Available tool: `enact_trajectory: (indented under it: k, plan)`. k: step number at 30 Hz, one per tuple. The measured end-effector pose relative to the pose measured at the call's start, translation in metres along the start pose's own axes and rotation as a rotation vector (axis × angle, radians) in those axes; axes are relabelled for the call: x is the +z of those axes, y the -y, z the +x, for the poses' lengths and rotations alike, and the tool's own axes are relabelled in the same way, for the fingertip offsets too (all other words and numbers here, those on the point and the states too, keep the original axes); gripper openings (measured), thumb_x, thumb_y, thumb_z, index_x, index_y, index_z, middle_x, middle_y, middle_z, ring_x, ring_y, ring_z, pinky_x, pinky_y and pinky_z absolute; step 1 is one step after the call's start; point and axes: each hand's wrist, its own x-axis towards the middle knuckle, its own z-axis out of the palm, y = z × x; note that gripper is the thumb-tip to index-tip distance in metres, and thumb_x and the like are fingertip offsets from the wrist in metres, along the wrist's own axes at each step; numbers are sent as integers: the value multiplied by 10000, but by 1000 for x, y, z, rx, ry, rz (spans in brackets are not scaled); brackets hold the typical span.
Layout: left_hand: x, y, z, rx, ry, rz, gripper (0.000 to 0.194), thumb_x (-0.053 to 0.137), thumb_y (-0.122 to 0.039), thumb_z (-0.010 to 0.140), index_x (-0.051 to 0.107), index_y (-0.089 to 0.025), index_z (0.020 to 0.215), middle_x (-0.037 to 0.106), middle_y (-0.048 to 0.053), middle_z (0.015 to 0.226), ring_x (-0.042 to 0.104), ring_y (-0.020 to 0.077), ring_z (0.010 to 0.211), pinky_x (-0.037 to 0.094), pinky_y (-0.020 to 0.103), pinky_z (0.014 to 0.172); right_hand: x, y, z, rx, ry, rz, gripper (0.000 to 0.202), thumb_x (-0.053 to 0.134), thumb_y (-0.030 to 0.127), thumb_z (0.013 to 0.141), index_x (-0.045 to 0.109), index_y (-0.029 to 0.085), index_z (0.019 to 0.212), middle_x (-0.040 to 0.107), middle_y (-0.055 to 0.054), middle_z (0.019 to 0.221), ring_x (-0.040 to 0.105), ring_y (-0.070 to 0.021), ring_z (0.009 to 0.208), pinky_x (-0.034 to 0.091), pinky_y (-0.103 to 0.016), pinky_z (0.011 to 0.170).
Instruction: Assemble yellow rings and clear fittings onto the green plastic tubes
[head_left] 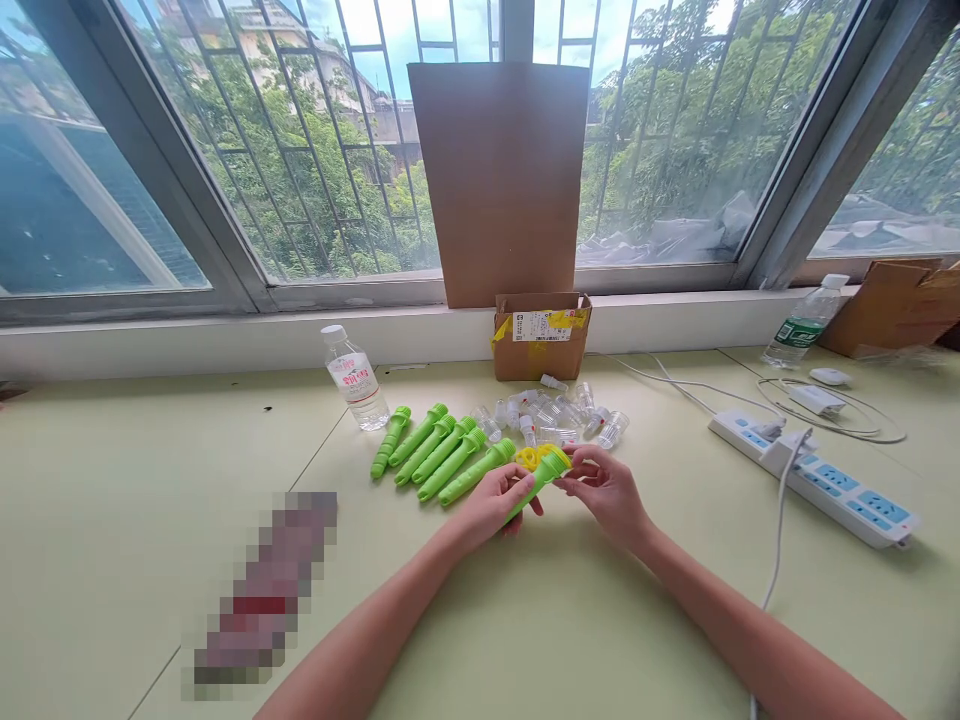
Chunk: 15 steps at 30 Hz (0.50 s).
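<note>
My left hand [501, 500] is closed around a green plastic tube [534, 488] shaped like a small flashlight, its wide ribbed head tilted up and to the right. At that head, my right hand [606, 492] has its thumb and fingers pinched together. What sits between those fingertips is too small to make out. Yellow rings [528, 457] lie just behind the tube's head. To the left of my left hand, several similar green tubes [450, 465] rest side by side on the table. Behind my hands is a loose pile of clear plastic pieces [559, 412] with white parts among them.
A small cardboard box [541, 350] stands behind the pile, before a tall brown board [506, 185]. One water bottle [355, 380] is at left, another bottle [806, 325] at far right. A power strip [814, 478] with cables lies right; a pixelated object [266, 590] lies left.
</note>
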Motion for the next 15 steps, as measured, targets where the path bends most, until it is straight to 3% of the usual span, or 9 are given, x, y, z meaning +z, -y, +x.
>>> enact_trajectory:
  k: [5, 15]
  plan:
    - [2, -2, -3, -35, -48, 7, 415, 665, -474, 724, 462, -196, 957, 662, -4, 706, 435, 46, 347, 312, 163, 339, 4, 2, -2, -43, -51, 9, 252, 743, 297, 696, 527, 206, 788, 610, -64, 1058, 634, -143, 611, 535, -301, 529]
    - [7, 2, -1, 33, -160, 43, 348, 634, -481, 735, 558, -153, 822, 637, 23, 741, 551, 92, 465, 375, 180, 355, 4, 3, -2, -16, -69, -15, 253, 753, 338, 681, 561, 188, 751, 616, -74, 1043, 622, -135, 609, 537, -291, 544]
